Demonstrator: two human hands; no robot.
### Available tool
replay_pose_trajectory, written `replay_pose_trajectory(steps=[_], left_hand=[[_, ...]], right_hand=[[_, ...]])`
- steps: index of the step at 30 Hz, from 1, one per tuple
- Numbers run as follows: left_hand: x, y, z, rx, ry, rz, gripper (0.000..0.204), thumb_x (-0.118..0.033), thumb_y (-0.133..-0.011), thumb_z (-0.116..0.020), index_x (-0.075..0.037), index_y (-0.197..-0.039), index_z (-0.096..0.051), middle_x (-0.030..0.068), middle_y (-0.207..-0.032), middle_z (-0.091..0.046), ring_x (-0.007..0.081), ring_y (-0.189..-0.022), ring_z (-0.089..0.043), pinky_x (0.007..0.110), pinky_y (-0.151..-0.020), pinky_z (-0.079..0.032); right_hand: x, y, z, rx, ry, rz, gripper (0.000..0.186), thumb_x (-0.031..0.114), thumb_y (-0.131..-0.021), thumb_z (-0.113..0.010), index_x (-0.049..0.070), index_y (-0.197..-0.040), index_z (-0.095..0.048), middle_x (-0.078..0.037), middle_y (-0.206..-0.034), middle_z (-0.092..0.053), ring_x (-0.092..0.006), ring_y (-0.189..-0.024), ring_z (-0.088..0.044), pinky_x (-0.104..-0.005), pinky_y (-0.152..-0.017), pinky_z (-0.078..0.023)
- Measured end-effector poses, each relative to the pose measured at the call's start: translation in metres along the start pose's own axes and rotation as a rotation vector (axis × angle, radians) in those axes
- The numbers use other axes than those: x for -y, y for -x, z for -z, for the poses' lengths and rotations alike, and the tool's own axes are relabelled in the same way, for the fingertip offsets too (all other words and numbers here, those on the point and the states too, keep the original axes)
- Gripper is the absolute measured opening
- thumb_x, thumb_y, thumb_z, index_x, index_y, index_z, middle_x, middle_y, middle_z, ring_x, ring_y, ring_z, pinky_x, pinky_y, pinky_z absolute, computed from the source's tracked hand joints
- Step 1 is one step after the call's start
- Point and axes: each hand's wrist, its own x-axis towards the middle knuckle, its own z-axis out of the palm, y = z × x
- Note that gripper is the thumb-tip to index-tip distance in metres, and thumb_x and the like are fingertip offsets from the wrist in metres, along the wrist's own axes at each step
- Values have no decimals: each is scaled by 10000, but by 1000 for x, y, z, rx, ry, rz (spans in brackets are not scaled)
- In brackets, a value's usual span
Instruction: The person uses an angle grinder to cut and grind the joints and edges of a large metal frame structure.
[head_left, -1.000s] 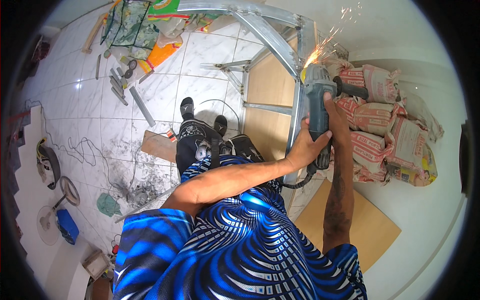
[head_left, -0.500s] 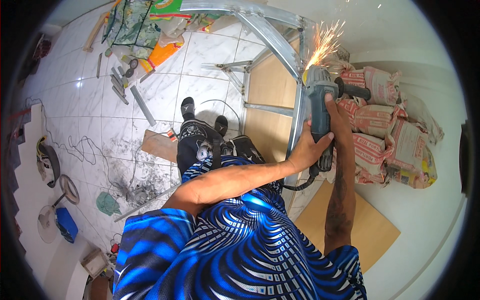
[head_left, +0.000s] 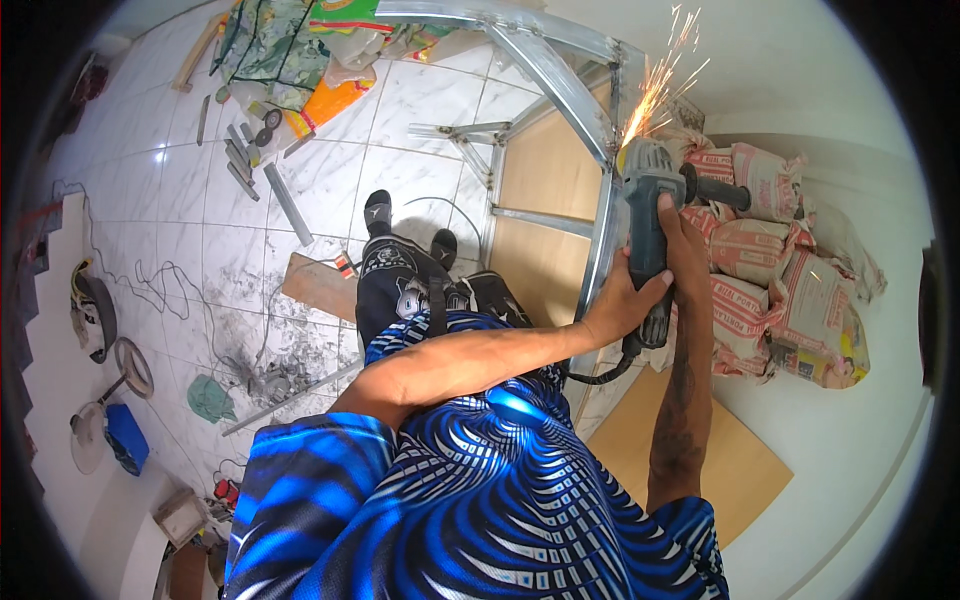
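Note:
Both hands hold a dark angle grinder (head_left: 645, 228), its head pointing away from me. My left hand (head_left: 620, 305) is closed round the left side of the rear body, thumb across the top. Along the right side, my right hand (head_left: 685, 250) grips the body with a finger stretched forward. The side handle (head_left: 722, 193) sticks out to the right, unheld. The grinder's head meets a welded metal frame (head_left: 604, 215) at a corner joint, and orange sparks (head_left: 650, 108) fly up from there. The disc itself is mostly hidden behind the head. A black power cord (head_left: 598, 378) leaves the rear end.
Red-and-white cement bags (head_left: 750, 250) are piled against the right wall. A wooden board (head_left: 740, 455) lies beside my right arm. Metal offcuts (head_left: 288, 205), plastic sacks (head_left: 335, 100), a brown plank (head_left: 320, 285) and a thin cable (head_left: 185, 290) lie on the tiled floor. A fan (head_left: 130, 370) stands at left.
The view has shifted slightly, so the frame and grinder appear a little farther right and lower. The spark stream is now narrower and longer. Both hands keep their grip.

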Motion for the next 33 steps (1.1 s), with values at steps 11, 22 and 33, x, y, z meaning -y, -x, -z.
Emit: replay_pose_trajectory(steps=[11,22,33], left_hand=[[-8,5,3,12,34,40,682,-293,-957,-635,146,-1367,-313,213,-1218,-555,228,-1109,-567,310,-928,-475],[0,4,0,6,63,-4,676,-279,-955,-636,147,-1357,-300,191,-1181,-569,197,-1074,-574,292,-883,-493],[-9,3,2,19,65,25,671,-289,-955,-630,148,-1344,-301,185,-1123,-596,197,-1001,-607,294,-822,-512]], right_hand=[[5,5,-3,-31,76,30,745,628,-920,-544,-95,-1060,-657,-147,-889,-669,-186,-788,-614,-323,-721,-488],[-6,-3,2,46,4,-18,696,593,-935,-556,-85,-1047,-663,-121,-872,-665,-165,-771,-611,-299,-703,-487],[-1,-2,0,22,-44,-30,695,577,-947,-549,-92,-1100,-660,-136,-918,-682,-173,-781,-623,-297,-724,-494]])
